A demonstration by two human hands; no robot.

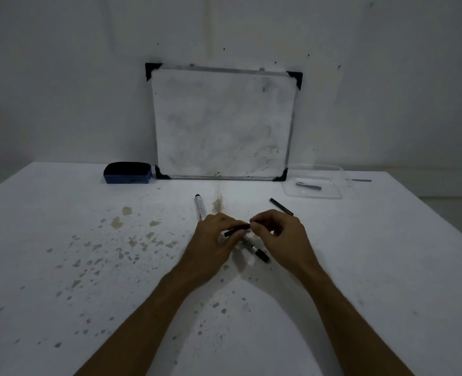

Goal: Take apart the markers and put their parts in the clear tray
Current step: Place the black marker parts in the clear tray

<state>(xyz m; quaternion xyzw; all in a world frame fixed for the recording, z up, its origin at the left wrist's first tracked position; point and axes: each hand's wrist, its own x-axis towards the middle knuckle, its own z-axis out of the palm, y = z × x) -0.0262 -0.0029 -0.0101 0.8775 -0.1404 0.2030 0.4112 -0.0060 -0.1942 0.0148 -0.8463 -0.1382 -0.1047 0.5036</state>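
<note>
Both my hands hold one thin black marker part [236,229] above the table's middle. My left hand [215,241] grips its left end and my right hand [280,234] pinches its right end. Under them lies a marker [255,249] with a black cap, partly hidden by my fingers. A clear-bodied marker [200,208] lies just beyond my left hand. A black stick-like part [281,206] lies beyond my right hand. The clear tray [314,195] stands at the back right with a dark part [308,185] in it.
A smudged whiteboard [221,123] leans on the wall at the back of the stained white table [88,253]. A blue eraser [128,172] sits to its left. A small dark strip [361,180] lies right of the tray.
</note>
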